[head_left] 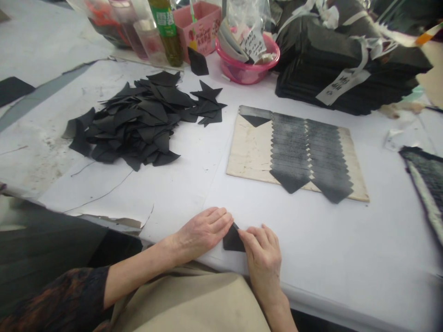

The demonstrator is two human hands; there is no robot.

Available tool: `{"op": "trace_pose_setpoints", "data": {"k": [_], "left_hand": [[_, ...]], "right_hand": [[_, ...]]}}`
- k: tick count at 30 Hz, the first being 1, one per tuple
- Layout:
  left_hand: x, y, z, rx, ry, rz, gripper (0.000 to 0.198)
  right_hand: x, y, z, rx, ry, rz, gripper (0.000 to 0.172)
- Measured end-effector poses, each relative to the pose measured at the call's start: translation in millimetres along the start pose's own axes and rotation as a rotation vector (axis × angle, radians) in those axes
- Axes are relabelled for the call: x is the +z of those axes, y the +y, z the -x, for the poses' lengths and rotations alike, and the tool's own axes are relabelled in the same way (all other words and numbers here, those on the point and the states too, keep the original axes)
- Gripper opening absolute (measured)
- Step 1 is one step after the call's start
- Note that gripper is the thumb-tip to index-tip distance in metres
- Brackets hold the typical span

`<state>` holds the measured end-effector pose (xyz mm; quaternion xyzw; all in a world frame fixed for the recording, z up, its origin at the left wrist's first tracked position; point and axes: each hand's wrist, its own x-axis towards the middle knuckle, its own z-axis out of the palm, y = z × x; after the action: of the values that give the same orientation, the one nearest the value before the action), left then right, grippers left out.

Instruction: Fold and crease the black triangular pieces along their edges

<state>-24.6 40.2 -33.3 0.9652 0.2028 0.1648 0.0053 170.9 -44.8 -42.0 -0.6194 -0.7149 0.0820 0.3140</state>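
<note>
A small black fabric piece (232, 240) lies on the white table (346, 249) near its front edge. My left hand (202, 233) rests on the piece's left side, fingers together and pressing down on it. My right hand (263, 256) presses its right edge with the fingertips. Both hands hold the piece flat between them. Beyond them a beige board (252, 152) carries two overlapping rows of folded black pointed pieces (309, 152).
A heap of loose black triangular cut pieces (138, 120) lies at the left. At the back stand a pink bowl (247, 64), a pink box (200, 23), a green bottle (168, 27) and tied bundles of black fabric (346, 60). Dark fabric (425, 180) lies at the right edge.
</note>
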Motion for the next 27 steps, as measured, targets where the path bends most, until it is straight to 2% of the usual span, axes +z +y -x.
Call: {"op": "trace_pose_setpoints", "data": {"k": [10,15,21,27], "left_hand": [[-0.8,19,-1,-0.031,0.0,-0.066,0.027],[-2.3,18,-4,-0.046,-0.012,-0.054,0.025],[2.4,15,-4,-0.013,0.023,0.03,0.023],[-0.9,16,-6,-0.001,0.038,0.029,0.024]], "right_hand": [[-6,4,6,0.033,-0.042,-0.071,0.016],[-15,7,17,0.085,-0.028,-0.096,0.018],[-16,6,20,0.037,0.005,-0.062,0.022],[-16,8,25,0.025,-0.007,-0.015,0.031]]}}
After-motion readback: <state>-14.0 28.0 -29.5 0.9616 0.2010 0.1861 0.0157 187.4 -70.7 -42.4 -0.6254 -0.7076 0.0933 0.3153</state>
